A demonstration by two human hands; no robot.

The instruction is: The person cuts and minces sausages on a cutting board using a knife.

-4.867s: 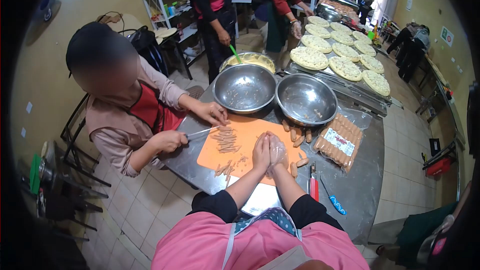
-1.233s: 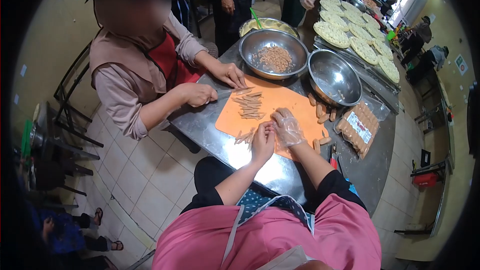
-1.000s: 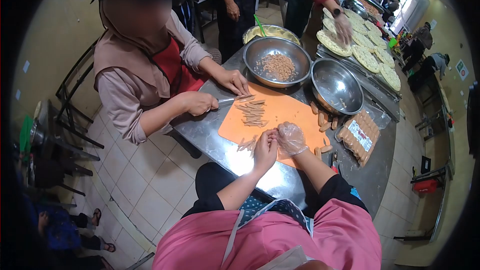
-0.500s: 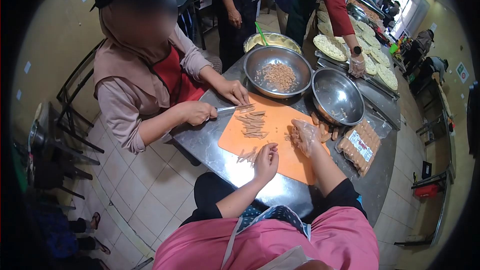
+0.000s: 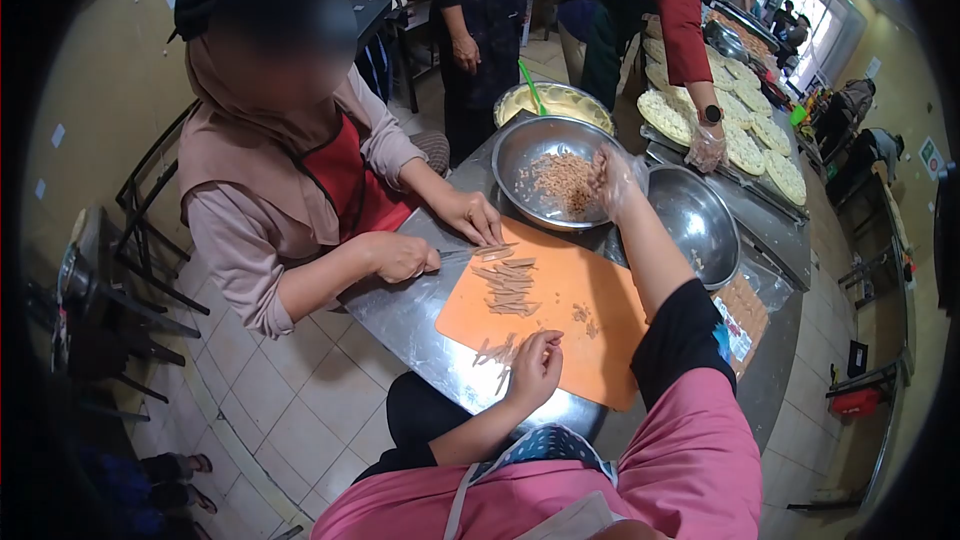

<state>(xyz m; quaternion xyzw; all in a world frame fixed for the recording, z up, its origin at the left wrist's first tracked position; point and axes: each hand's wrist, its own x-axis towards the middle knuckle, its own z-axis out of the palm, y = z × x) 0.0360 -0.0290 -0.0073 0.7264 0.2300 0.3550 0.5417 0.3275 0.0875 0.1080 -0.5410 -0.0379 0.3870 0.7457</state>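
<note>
My right hand, in a clear plastic glove, is cupped on a pinch of sausage pieces over the right rim of a steel bowl, which holds a heap of chopped sausage. With fingers loosely curled and nothing in it, my left hand rests at the near edge of the orange cutting board. It touches a small bunch of sausage strips.
Across the board, a seated co-worker slices strips with a knife. A second steel bowl, a sausage pack, a yellow bowl and trays of pizza bases lie beyond. Two people stand there, one with a gloved hand.
My right hand lifted off the board with sausage pieces and reached forward over the filled steel bowl. My left hand stayed at the board's near edge.
</note>
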